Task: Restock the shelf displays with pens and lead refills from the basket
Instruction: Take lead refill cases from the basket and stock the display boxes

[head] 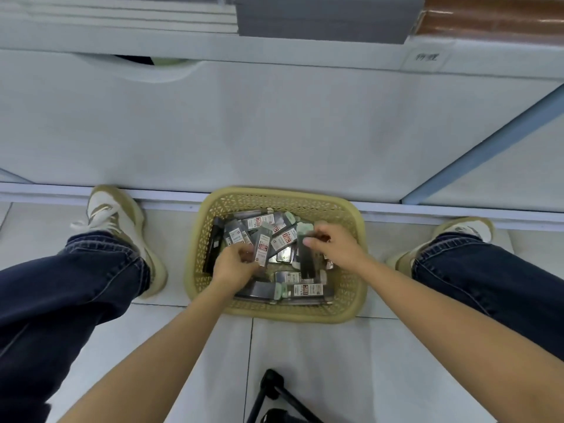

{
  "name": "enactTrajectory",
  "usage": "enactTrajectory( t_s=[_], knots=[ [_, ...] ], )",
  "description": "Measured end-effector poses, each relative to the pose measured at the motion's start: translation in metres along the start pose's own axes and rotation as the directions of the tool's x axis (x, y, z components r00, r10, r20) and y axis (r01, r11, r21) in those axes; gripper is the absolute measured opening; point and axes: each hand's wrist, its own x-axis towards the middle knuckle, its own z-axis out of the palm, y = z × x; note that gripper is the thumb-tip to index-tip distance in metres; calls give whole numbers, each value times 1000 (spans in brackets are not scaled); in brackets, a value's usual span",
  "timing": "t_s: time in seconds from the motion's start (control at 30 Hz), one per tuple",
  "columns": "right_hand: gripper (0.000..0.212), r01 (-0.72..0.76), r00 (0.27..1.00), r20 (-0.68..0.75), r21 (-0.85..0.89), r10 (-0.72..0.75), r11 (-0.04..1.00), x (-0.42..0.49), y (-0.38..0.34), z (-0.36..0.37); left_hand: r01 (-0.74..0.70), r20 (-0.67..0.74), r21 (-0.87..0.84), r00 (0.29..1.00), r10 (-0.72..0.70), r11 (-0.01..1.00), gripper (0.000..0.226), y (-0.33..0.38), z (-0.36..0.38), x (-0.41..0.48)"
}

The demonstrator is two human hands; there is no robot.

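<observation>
Bright even light, soft blur (edges bowed)

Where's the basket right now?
Head view, centre: the basket sits on the floor at the shelf base, between the left shoe and right shoe.

My basket (274, 201) is plastic, pierced in a lattice; the refill packs (306, 290) inside look glossy plastic with paper labels. My jeans (61, 300) are rough denim; the floor tiles (335, 361) smooth, faintly shiny.

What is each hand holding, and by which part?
The left hand grips a labelled refill pack by its near end; the right hand pinches a dark pack by its far end, above the basket.
</observation>
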Motion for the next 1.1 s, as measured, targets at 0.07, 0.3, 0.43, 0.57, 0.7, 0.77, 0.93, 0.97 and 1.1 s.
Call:
enactTrajectory(
  t_s=[0.07,0.3,0.43,0.57,0.7,0.77,0.93,0.97,1.1],
  knots=[
    [25,-13,999,39,146,7,989,-1,-12,-4,16,94,-172,996,0,985,33,2,-5,-8],
    [23,-1,995,88,401,-37,916,-8,-40,2,22,305,-401,946,111,916,17,18,0,-30],
    [34,-1,992,113,395,-48,919,-12,-43,8,78,352,-544,925,142,836,24,22,9,-38],
    [31,22,996,72,399,-55,917,-12,-43,11,-12,292,-549,934,205,836,27,21,11,-39],
    [39,-14,1000,20,444,6,896,-6,-41,10,-37,226,-438,963,150,898,26,14,11,-33],
    [46,-28,999,39,432,13,901,-5,-40,14,-34,270,-453,947,173,891,29,15,13,-34],
    [44,-108,988,153,622,15,775,-3,-38,16,-55,326,-416,923,205,908,31,13,17,-32],
    [43,-107,987,163,612,7,784,-3,-38,15,-47,332,-433,920,207,900,29,12,16,-31],
    [35,-58,984,179,439,-24,896,-4,-37,11,6,383,-526,895,230,850,21,7,14,-31]
  ],
)
